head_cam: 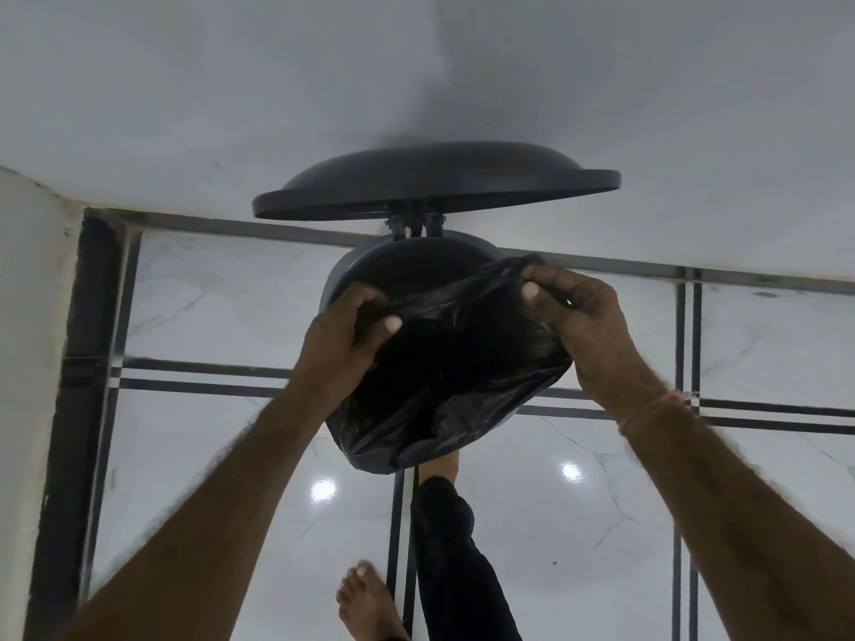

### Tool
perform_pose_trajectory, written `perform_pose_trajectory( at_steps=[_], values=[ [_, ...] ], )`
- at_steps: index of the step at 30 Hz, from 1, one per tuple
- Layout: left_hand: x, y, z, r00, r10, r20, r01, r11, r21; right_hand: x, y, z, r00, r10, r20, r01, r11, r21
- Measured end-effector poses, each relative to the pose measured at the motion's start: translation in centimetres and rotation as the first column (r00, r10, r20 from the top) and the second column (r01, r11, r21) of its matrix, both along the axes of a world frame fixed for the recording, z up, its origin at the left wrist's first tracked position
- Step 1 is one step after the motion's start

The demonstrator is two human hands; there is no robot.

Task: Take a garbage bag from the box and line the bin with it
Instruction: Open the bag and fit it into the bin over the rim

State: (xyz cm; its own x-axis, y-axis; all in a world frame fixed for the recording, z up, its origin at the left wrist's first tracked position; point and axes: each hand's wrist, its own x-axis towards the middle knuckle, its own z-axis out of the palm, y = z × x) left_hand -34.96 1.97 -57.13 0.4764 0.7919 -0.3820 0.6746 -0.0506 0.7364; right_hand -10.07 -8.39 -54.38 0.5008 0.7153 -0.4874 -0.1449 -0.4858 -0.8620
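Note:
A dark grey round pedal bin stands on the floor against the wall, its lid raised upright. A black garbage bag is spread over the bin's mouth and hangs down over the near rim. My left hand pinches the bag's edge at the left side of the rim. My right hand grips the bag's edge at the right side, held a little above the rim. The box is not in view.
My right foot rests at the base of the bin, seemingly on the pedal; my left foot stands on the glossy white tiled floor with dark strips. A white wall rises behind, and another wall edge stands at left.

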Motion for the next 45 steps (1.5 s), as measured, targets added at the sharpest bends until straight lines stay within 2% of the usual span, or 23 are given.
perform_pose_trajectory(
  at_steps=[3,5,6,7,9,10,11,14,19,26,30,34,37,41,43,45],
  values=[
    [0.5,0.0,-0.5,0.999,-0.042,-0.001,0.042,0.998,-0.045,0.0,0.3,-0.1,1.0,0.01,0.026,-0.01,1.0,0.001],
    [0.4,0.3,-0.6,1.0,0.014,0.015,-0.012,0.992,-0.122,0.2,0.1,-0.1,0.998,0.016,0.064,-0.015,1.0,-0.009],
    [0.1,0.4,-0.5,0.991,0.102,0.085,-0.081,0.97,-0.228,0.4,0.0,-0.2,0.996,0.028,0.085,-0.027,0.999,-0.018],
    [-0.3,0.6,-0.2,0.958,0.222,0.183,-0.142,0.918,-0.371,0.4,-0.2,-0.3,0.994,0.049,0.099,-0.046,0.999,-0.027],
    [-1.2,1.0,0.3,0.834,0.472,0.284,-0.214,0.753,-0.623,0.3,-0.4,-0.5,0.987,0.11,0.114,-0.104,0.993,-0.051],
    [-1.7,1.2,0.6,0.782,0.549,0.295,-0.223,0.688,-0.691,0.2,-0.4,-0.6,0.984,0.139,0.113,-0.132,0.989,-0.06],
    [-2.1,1.5,0.5,0.756,0.58,0.303,-0.231,0.67,-0.705,0.1,-0.3,-0.8,0.982,0.157,0.105,-0.151,0.986,-0.065],
    [-3.0,2.4,0.1,0.753,0.588,0.295,-0.269,0.685,-0.677,-0.1,0.7,-1.0,0.988,0.136,0.077,-0.132,0.99,-0.059],
    [-4.0,4.4,-0.7,0.83,0.407,0.381,-0.179,0.842,-0.51,0.5,2.6,-2.5,0.981,0.151,0.118,-0.149,0.988,-0.024],
    [-2.5,6.6,-2.9,0.888,0.324,0.327,-0.237,0.931,-0.278,1.3,5.2,-5.5,0.954,0.213,0.213,-0.197,0.976,-0.094],
    [-2.0,8.2,-4.7,0.931,0.309,0.194,-0.26,0.934,-0.244,2.0,6.5,-6.6,0.951,0.269,0.152,-0.232,0.946,-0.225],
    [-2.4,8.0,-5.1,0.926,0.35,0.14,-0.264,0.867,-0.422,2.2,5.8,-6.6,0.971,0.231,0.059,-0.193,0.907,-0.375],
    [-3.7,6.6,-5.1,0.885,0.454,0.102,-0.345,0.788,-0.511,2.5,3.9,-6.4,0.977,0.208,0.051,-0.181,0.929,-0.324],
    [-5.1,3.4,-4.2,0.813,0.573,0.102,-0.44,0.72,-0.537,2.8,1.4,-5.9,0.99,0.134,0.051,-0.114,0.95,-0.291],
    [-5.1,1.5,-3.8,0.755,0.647,0.102,-0.512,0.68,-0.524,2.5,0.2,-5.9,0.993,0.112,0.03,-0.1,0.959,-0.264],
    [-5.1,-0.4,-3.5,0.666,0.741,0.088,-0.58,0.588,-0.564,1.8,-1.2,-5.6,0.996,0.09,0.01,-0.085,0.966,-0.244]
  ],
)
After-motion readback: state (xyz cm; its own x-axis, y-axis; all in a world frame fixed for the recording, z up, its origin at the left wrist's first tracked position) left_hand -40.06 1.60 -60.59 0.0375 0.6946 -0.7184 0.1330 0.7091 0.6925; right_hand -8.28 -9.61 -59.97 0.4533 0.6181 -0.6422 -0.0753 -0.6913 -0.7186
